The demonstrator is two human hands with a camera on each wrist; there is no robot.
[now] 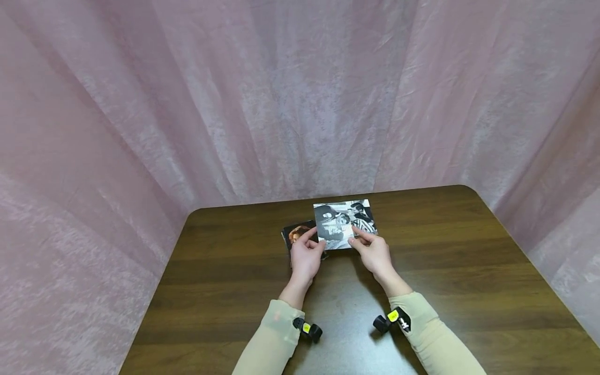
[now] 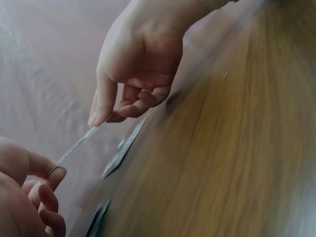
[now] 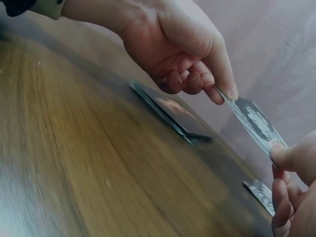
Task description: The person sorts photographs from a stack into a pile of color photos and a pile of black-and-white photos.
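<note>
From the head camera, the left hand [image 1: 305, 257] and the right hand [image 1: 372, 252] each pinch a lower corner of a black-and-white photograph [image 1: 338, 221], held just above the far middle of the dark wooden desk [image 1: 469, 271]. A small stack of photographs [image 1: 296, 233] lies on the desk just left of it, under the left hand. Another print [image 1: 365, 211] lies flat behind the held one. By my judgement, one photo is lifted off the stack for a look or for sorting.

The left wrist camera shows the photo edge-on, clamped between thumb and fingers at both ends.

The right wrist camera shows the same two-handed grip, the stack lying below. No writing or brand is readable anywhere.
</note>
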